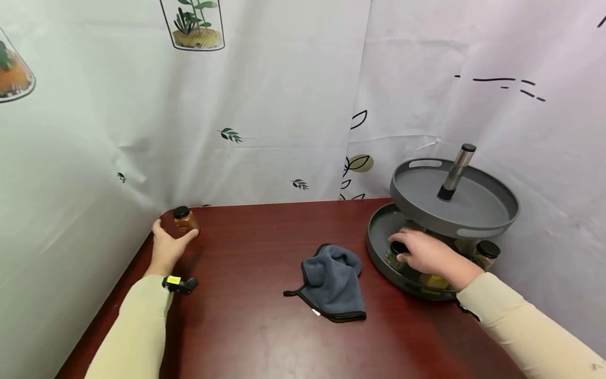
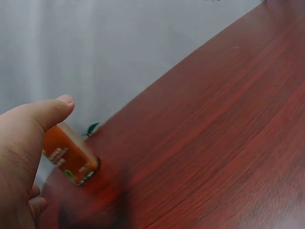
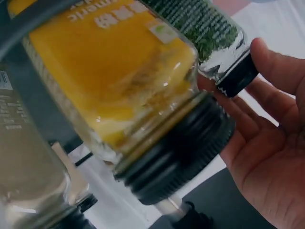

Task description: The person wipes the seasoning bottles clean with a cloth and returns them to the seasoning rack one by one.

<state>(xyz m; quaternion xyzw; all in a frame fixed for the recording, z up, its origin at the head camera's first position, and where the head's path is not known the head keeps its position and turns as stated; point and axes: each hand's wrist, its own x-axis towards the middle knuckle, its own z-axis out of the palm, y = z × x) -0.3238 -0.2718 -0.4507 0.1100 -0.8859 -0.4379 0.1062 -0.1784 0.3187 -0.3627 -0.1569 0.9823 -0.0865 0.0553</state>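
At left-centre of the head view, the left hand (image 1: 165, 246) wraps thumb and fingers round an orange spice jar (image 1: 185, 221) w/ black cap, standing upright on the desk (image 1: 265, 337) near its far left corner; left wrist view shows the thumb over the jar's (image 2: 69, 155) top side. Right of centre, the right hand (image 1: 428, 253) reaches into the lower tier (image 1: 379, 231) of a grey two-tier turntable rack (image 1: 473, 208), fingers touching a dark-capped jar w/ green contents (image 1: 396, 252). Right wrist view: palm open, fingers relaxed beside that jar's cap (image 3: 237, 75), not closed on it yet; a yellow jar (image 3: 119, 76) sits close to the lens. Another jar (image 1: 485, 252) stands at the tier's right edge. Upper tier is bare bar its centre post (image 1: 456, 171). Grey cloth (image 1: 333, 281) lies crumpled mid-desk, untouched.

Judgement: early stage. One jar is out on the desk, approx. three on the rack, the green one about to be gripped.
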